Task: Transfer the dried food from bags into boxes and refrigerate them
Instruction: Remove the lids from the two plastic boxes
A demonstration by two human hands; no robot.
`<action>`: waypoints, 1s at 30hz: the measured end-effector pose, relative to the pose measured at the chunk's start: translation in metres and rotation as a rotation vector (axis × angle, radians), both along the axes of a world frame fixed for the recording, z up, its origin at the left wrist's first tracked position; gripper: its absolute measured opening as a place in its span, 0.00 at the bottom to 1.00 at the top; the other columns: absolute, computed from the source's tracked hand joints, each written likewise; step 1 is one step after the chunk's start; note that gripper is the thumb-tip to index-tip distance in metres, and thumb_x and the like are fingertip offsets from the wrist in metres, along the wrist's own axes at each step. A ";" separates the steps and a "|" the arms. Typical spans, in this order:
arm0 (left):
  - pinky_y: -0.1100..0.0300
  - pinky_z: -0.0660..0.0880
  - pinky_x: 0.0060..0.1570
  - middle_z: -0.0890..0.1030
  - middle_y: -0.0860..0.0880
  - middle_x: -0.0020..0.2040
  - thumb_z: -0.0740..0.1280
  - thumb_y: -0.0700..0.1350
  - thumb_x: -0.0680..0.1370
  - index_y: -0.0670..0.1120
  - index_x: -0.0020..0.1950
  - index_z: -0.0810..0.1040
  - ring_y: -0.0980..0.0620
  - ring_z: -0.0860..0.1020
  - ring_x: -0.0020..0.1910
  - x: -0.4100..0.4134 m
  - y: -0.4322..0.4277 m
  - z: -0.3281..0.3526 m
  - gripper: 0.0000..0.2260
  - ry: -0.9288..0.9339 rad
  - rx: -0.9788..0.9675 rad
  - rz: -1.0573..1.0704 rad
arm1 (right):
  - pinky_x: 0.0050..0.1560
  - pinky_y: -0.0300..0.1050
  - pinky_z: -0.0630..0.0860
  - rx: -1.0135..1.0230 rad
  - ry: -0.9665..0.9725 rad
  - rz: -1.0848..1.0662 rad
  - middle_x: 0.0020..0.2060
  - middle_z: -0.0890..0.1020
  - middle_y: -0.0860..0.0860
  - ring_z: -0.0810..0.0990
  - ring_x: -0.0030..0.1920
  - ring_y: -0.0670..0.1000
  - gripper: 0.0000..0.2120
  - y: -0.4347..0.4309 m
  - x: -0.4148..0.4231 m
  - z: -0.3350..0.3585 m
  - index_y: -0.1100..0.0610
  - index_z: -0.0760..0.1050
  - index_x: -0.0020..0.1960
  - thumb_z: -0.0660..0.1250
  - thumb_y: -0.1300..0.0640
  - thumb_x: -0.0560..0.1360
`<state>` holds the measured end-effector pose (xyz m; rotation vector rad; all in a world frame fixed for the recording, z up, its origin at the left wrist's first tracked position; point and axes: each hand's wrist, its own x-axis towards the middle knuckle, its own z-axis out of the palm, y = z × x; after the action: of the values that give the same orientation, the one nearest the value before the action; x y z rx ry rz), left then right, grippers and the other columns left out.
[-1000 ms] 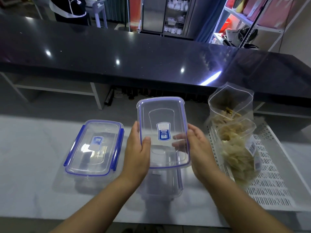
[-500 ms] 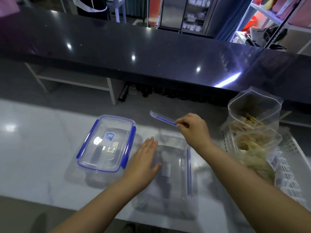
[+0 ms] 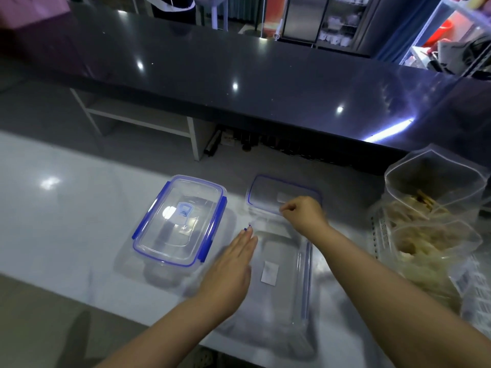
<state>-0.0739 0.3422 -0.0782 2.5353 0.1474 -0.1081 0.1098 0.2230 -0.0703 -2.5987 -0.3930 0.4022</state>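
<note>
White counter [image 3: 79, 208] | left grip [image 3: 228, 269] flat on open box [image 3: 281, 288] | right grip [image 3: 303, 212] pinches lid [image 3: 268, 192]

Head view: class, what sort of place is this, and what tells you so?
Probably a kitchen: a white worktop in front of a dark raised bar top, a rack of white crockery beyond, and bags of dried food.

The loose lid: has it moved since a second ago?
Yes. The lid has gone from above the open box to beyond its far end, farther away and lower. The right hand pinches its near edge.
</note>
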 end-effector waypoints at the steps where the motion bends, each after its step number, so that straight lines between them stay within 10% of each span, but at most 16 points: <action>1: 0.73 0.39 0.65 0.36 0.62 0.69 0.53 0.42 0.82 0.51 0.77 0.45 0.67 0.37 0.68 0.000 0.000 0.000 0.25 0.008 -0.006 0.003 | 0.48 0.39 0.71 0.015 -0.006 -0.009 0.55 0.83 0.50 0.79 0.56 0.53 0.10 -0.001 0.000 -0.001 0.56 0.83 0.52 0.64 0.60 0.76; 11: 0.65 0.61 0.65 0.72 0.52 0.68 0.63 0.41 0.78 0.48 0.70 0.69 0.54 0.68 0.68 0.001 0.049 0.041 0.19 -0.317 -0.104 0.365 | 0.50 0.43 0.75 0.302 -0.103 0.029 0.47 0.84 0.48 0.80 0.48 0.49 0.11 0.020 -0.044 0.031 0.54 0.83 0.47 0.63 0.61 0.75; 15: 0.55 0.66 0.63 0.73 0.47 0.67 0.63 0.48 0.78 0.45 0.69 0.68 0.47 0.68 0.66 0.008 0.112 0.041 0.20 -0.176 0.001 0.594 | 0.43 0.40 0.73 0.346 0.012 0.102 0.40 0.82 0.47 0.79 0.43 0.48 0.08 0.052 -0.078 0.041 0.55 0.82 0.45 0.64 0.58 0.77; 19: 0.47 0.70 0.58 0.75 0.41 0.62 0.57 0.53 0.79 0.42 0.63 0.71 0.41 0.71 0.60 0.011 0.163 0.023 0.19 0.058 0.080 0.607 | 0.47 0.44 0.74 0.226 0.150 0.088 0.43 0.77 0.48 0.78 0.46 0.51 0.15 0.090 -0.101 0.037 0.56 0.73 0.63 0.61 0.52 0.78; 30: 0.57 0.67 0.37 0.78 0.50 0.42 0.57 0.49 0.80 0.45 0.45 0.74 0.50 0.75 0.41 0.000 0.218 0.005 0.10 0.061 -0.330 0.531 | 0.49 0.56 0.78 0.380 0.228 -0.402 0.42 0.79 0.52 0.79 0.43 0.54 0.12 0.155 -0.136 0.005 0.56 0.70 0.52 0.54 0.48 0.81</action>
<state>-0.0736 0.5599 -0.0733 2.0885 0.7536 0.0021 -0.0261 0.3783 -0.0652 -2.1603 0.1241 0.4268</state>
